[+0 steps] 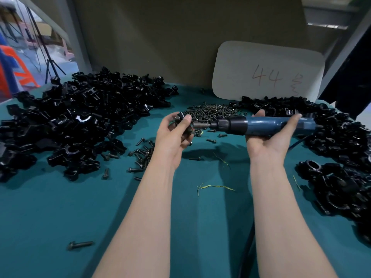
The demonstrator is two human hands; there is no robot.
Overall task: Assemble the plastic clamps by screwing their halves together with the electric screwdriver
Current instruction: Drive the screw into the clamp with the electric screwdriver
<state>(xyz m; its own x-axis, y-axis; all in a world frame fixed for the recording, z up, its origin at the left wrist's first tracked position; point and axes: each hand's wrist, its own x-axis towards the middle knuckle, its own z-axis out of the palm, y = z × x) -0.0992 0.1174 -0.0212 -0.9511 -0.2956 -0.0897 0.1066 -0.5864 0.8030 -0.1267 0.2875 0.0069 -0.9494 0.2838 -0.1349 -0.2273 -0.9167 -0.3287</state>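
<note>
My left hand grips a black plastic clamp above the middle of the green table. My right hand holds the blue electric screwdriver from below, lying level and pointing left. Its bit meets the clamp's right side. A heap of dark screws lies just behind the hands. A large pile of black clamp halves covers the left of the table.
More black clamp parts are heaped along the right edge. Loose screws are scattered left of my left forearm, and one lies near the front. A white card marked 44 leans on the back wall. The screwdriver's cable trails right.
</note>
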